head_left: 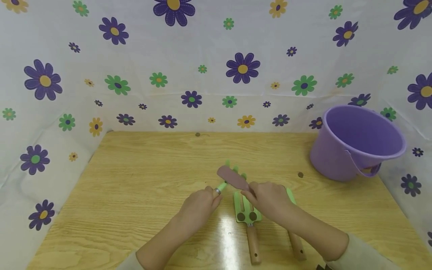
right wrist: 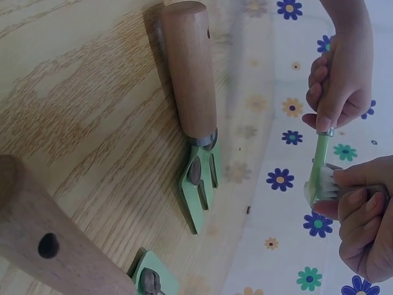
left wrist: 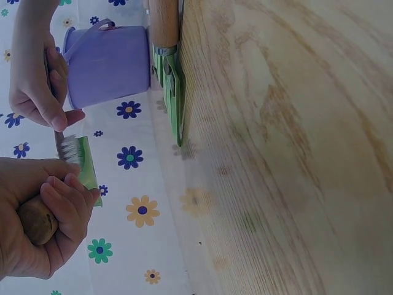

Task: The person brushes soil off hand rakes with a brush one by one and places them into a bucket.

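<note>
My left hand [head_left: 198, 207] grips the wooden handle [left wrist: 38, 220] of a small garden hand rake with green tines [head_left: 235, 170]. A brush with a mauve back [head_left: 233, 177] is in my right hand [head_left: 270, 199]. Its white bristles [right wrist: 328, 183] meet the green metal of the rake in the right wrist view. On the table beneath lies a green hand fork [head_left: 248, 207] with round brown lumps on its head. Right of the fork is another wooden-handled tool [head_left: 297, 245], its green head partly hidden under my right forearm.
A purple bucket [head_left: 357, 146] stands at the table's back right, its handle hanging down. Small brown bits [head_left: 300, 174] dot the wooden table [head_left: 152, 168]. A flower-patterned white cloth [head_left: 202, 45] encloses the back and sides.
</note>
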`<state>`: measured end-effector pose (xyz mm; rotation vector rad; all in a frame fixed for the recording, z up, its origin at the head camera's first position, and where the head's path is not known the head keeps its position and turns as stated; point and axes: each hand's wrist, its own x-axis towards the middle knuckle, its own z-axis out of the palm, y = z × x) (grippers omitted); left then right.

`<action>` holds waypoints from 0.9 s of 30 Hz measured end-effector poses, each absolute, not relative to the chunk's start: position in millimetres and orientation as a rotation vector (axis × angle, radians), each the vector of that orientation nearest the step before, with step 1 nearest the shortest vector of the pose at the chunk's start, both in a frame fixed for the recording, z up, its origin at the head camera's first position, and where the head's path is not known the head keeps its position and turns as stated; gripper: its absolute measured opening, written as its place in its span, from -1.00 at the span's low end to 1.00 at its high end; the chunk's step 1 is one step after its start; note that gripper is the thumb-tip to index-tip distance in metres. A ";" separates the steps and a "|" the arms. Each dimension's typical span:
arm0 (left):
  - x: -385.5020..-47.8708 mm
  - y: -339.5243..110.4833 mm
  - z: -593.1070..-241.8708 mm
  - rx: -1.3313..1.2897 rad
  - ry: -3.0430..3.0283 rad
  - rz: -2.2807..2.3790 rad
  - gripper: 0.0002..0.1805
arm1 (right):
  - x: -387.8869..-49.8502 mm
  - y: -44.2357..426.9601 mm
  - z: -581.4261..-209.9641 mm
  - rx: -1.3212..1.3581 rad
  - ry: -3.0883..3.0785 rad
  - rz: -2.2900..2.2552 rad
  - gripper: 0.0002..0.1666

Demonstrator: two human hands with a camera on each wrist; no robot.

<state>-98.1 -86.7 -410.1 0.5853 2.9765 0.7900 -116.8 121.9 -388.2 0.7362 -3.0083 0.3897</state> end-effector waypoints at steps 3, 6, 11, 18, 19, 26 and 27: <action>-97.8 -86.3 -409.8 0.546 2.948 0.824 -0.67 | -117.3 122.7 -390.5 0.751 -2.965 0.362 -0.56; -97.8 -85.8 -409.5 0.530 2.934 0.842 -0.67 | -117.6 123.8 -393.5 0.780 -2.884 0.313 -0.58; -97.7 -85.1 -410.4 0.550 2.965 0.809 -0.67 | -118.1 125.8 -398.3 0.808 -2.774 0.236 -0.60; -95.6 -85.0 -408.8 0.589 2.972 0.807 -0.68 | -116.4 127.2 -399.8 0.843 -2.642 0.149 -0.62; -95.7 -84.9 -408.6 0.594 2.976 0.801 -0.68 | -116.1 127.5 -400.6 0.857 -2.603 0.116 -0.62; -95.5 -85.4 -407.5 0.611 2.977 0.785 -0.68 | -116.4 130.1 -407.2 0.921 -2.377 -0.116 -0.64; -95.5 -85.5 -407.6 0.611 2.979 0.780 -0.68 | -116.6 130.4 -408.1 0.924 -2.359 -0.136 -0.65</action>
